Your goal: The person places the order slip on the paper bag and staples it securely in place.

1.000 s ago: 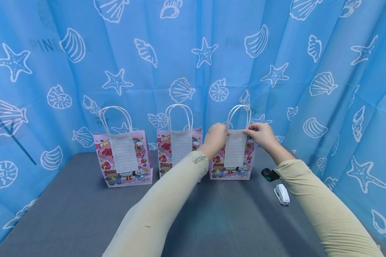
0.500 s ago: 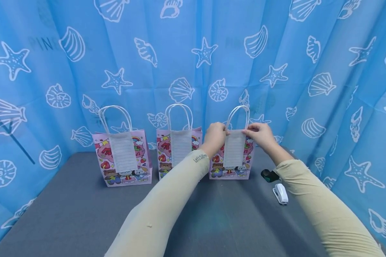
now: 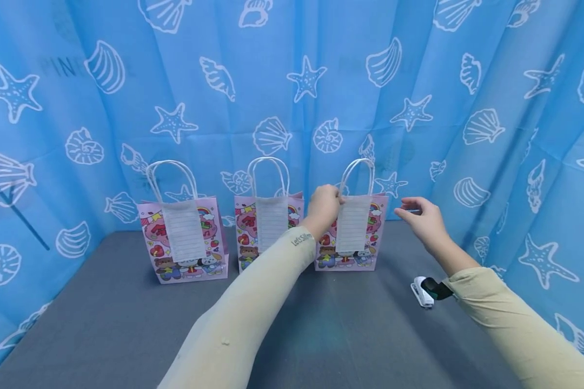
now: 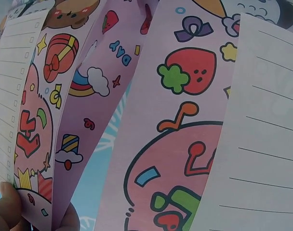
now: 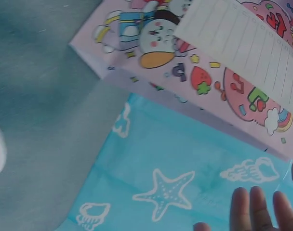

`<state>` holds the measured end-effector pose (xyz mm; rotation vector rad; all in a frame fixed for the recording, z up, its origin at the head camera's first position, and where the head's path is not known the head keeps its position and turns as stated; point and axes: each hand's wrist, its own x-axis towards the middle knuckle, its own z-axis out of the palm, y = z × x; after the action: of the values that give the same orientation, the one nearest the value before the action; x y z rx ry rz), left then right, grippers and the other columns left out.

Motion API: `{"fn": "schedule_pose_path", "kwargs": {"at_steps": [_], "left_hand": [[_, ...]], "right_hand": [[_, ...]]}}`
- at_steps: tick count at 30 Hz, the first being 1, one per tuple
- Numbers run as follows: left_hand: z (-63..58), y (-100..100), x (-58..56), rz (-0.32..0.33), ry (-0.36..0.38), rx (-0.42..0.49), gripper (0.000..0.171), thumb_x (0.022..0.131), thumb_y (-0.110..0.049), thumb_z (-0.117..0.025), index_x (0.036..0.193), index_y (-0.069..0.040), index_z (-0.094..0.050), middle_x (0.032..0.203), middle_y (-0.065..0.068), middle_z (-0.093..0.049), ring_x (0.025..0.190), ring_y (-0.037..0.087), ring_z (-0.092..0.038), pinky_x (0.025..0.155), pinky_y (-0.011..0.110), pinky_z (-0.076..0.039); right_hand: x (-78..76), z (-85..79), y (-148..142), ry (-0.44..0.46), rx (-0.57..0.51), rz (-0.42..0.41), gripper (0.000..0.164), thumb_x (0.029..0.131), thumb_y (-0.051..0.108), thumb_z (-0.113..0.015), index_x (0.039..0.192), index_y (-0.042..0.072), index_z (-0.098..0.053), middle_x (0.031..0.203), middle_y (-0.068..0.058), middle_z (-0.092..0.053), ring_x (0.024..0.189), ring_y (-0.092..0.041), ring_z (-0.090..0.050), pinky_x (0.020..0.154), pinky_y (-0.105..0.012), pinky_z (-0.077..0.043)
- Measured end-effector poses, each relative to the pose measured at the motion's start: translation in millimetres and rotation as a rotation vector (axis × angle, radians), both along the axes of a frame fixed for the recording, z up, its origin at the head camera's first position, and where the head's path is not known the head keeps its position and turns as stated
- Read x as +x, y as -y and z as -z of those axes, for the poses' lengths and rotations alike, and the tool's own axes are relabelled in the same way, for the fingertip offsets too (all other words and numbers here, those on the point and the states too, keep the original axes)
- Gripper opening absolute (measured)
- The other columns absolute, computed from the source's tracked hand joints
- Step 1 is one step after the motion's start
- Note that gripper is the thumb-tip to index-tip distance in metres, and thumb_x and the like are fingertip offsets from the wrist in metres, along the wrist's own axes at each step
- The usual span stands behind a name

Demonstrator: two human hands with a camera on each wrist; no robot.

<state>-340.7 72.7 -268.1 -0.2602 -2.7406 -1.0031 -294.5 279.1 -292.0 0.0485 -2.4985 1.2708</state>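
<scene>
In the head view a pink cartoon-print paper gift bag [image 3: 377, 232] with white handles stands upright at the right. A lined white paper slip [image 3: 353, 224] lies against its front, up to the top edge. My left hand [image 3: 324, 206] pinches that top edge at the slip's left corner; in the left wrist view the thumb [image 4: 9, 202] rests on the front by the slip's end. My right hand [image 3: 424, 219] hovers right of the bag, apart from it, fingers loosely bent and holding nothing. Its fingertips [image 5: 258, 204] show low in the right wrist view.
Two like bags stand to the left, a middle bag [image 3: 245, 227] partly behind my left arm and a left bag [image 3: 214, 237], each with a lined slip. A white stapler [image 3: 420, 294] lies beside my right wrist. A blue shell-print curtain [image 3: 292, 81] hangs behind the grey table [image 3: 102, 324].
My right hand has let go of the right bag's top edge and moved right and slightly down. The left hand has stayed at its corner.
</scene>
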Motion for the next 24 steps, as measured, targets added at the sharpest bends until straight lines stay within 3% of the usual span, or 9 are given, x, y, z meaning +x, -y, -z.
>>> {"fn": "schedule_pose_path", "kwargs": {"at_steps": [7,16,24], "left_hand": [[1.7,0.6,-1.2,0.006,-0.016,-0.003,0.019,0.096,-0.019,-0.061,0.107,-0.008,-0.073,0.098,0.004,-0.069,0.082,0.014,-0.063,0.065,0.021,-0.049],[0.8,0.6,-1.6,0.002,-0.011,-0.024,0.017,0.095,-0.019,-0.064,0.106,-0.009,-0.073,0.099,0.004,-0.069,0.084,0.015,-0.063,0.066,0.022,-0.050],[-0.4,1.6,-1.2,0.006,-0.009,-0.045,0.019,0.095,-0.020,-0.063,0.108,-0.009,-0.073,0.099,0.004,-0.070,0.086,0.016,-0.065,0.068,0.023,-0.051]], "right_hand": [[16.2,9.4,-17.4,0.060,0.043,0.051,0.047,0.101,0.019,-0.053,0.132,-0.014,-0.045,0.123,-0.032,-0.049,0.115,-0.045,-0.049,0.091,-0.052,-0.045],[37.7,28.2,-39.3,0.240,0.027,0.084,0.053,0.101,0.026,-0.053,0.132,-0.015,-0.042,0.126,-0.035,-0.049,0.110,-0.045,-0.054,0.093,-0.054,-0.045],[44.0,46.4,-57.7,0.332,-0.009,0.110,0.061,0.096,0.036,-0.061,0.130,-0.012,-0.045,0.116,-0.030,-0.056,0.104,-0.040,-0.058,0.089,-0.058,-0.046]]}}
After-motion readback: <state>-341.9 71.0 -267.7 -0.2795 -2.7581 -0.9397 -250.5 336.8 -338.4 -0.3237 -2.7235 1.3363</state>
